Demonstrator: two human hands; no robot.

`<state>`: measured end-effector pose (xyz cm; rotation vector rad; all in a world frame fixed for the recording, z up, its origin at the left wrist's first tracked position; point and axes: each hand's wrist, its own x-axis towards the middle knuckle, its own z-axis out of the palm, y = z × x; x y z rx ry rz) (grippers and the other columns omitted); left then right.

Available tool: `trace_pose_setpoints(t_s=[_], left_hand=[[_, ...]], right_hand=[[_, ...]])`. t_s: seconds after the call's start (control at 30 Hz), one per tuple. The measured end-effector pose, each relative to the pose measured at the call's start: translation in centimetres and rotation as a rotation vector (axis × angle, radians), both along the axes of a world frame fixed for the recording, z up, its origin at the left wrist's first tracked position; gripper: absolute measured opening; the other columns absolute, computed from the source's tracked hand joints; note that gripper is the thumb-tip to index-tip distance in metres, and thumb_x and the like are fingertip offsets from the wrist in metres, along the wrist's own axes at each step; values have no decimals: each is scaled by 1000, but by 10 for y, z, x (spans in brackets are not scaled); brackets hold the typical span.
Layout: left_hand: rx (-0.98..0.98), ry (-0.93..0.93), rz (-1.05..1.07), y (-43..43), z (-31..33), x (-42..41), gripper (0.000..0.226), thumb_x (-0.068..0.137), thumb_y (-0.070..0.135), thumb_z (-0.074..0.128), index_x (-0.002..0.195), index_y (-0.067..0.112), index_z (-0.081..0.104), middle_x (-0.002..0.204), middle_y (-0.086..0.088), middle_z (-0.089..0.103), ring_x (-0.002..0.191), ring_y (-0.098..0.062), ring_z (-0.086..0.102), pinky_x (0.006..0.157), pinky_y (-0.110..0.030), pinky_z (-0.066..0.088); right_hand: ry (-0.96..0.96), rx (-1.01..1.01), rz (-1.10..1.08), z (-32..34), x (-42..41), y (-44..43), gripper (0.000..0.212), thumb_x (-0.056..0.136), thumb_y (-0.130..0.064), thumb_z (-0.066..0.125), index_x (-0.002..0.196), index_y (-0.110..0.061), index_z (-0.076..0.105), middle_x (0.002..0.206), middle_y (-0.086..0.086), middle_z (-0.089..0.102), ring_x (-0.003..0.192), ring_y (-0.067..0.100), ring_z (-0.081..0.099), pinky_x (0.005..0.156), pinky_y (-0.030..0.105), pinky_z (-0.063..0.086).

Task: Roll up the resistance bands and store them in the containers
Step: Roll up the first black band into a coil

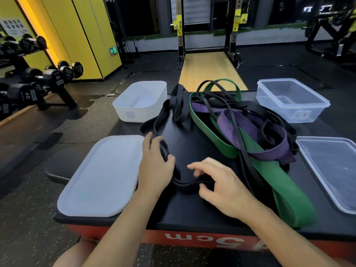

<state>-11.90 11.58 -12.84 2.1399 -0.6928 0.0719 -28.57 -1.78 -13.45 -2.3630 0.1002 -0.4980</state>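
On the black surface [194, 211], a tangle of green, purple and black resistance bands [240, 124] lies to the right of the hands. The left hand [156, 167] grips the rolled end of a black band [185, 185]. The right hand [223, 187] pinches its loose length just beside.

You face a dim gym. On your left, yellow wall panels [84, 35] stand behind a rack of black dumbbells [38, 78]. The floor [28, 218] is dark speckled rubber. Far ahead, a squat rack [180, 41] with yellow hooks rises over a pale wooden platform [210, 70], with dark windows [285, 12] behind it. Another machine [331, 29] stands far right. A green exit sign [113, 50] glows low on the wall.
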Motion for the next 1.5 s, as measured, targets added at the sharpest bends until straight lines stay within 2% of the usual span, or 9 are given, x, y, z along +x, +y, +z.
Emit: trace_pose_setpoints(t_s=[0.3,0.4,0.53,0.73,0.83,0.97,1.03,1.2,1.5], left_hand=[[74,-44,111,10,3,-8,55,83,24,71,136,30,56,115,5,37,96,-16,53,88,-35,50],[-61,32,66,12,6,-6,44,85,10,68,123,30,59,110,6,46,85,-4,59,80,-25,50],[-329,143,-6,-2,10,-4,32,88,4,71,103,27,57,108,4,55,89,-3,63,77,-11,48],[-673,584,-146,-39,14,5,27,76,13,80,76,36,64,85,4,59,79,-16,58,80,-38,47],[-614,547,-176,-41,14,14,35,80,3,80,74,33,63,82,6,61,81,-15,57,82,-38,48],[-43,36,-172,-28,14,21,20,83,14,83,82,24,66,95,7,57,86,0,58,80,-13,42],[40,-122,-164,-18,13,19,11,86,29,82,93,26,73,103,8,54,100,-4,53,88,-16,40],[-24,-123,-236,12,6,-11,14,93,26,76,106,28,76,112,9,49,105,0,51,93,-6,36],[-137,162,-603,56,15,-61,32,76,20,93,102,24,74,106,6,64,96,-23,69,81,-32,61]], right_hand=[[74,-113,-77,5,3,5,34,76,-23,56,104,-38,69,104,-24,51,106,3,51,95,24,40],[41,-76,-144,4,5,4,36,75,-27,56,109,-37,65,105,-24,54,107,1,52,96,28,44],[-132,10,-164,6,1,4,39,80,0,65,106,-28,68,105,-17,54,95,10,60,84,28,50],[-175,-271,2,7,-3,8,43,82,-7,53,118,-21,73,108,-13,55,97,7,53,76,31,53],[-108,-210,53,6,-3,6,57,79,-5,58,130,-32,60,107,-15,55,99,9,55,83,33,53],[-11,-101,68,6,-5,4,35,77,-20,62,106,-38,56,98,-15,51,90,10,58,79,37,52],[-48,-67,54,6,-3,4,30,77,-20,67,101,-35,57,95,-14,55,89,10,60,78,36,53],[-95,-61,49,5,-2,5,34,81,-17,81,101,-34,58,96,-15,56,83,12,59,71,27,50],[-83,-13,123,2,0,2,29,77,-17,82,96,-32,66,94,-18,55,84,11,60,70,28,49]])
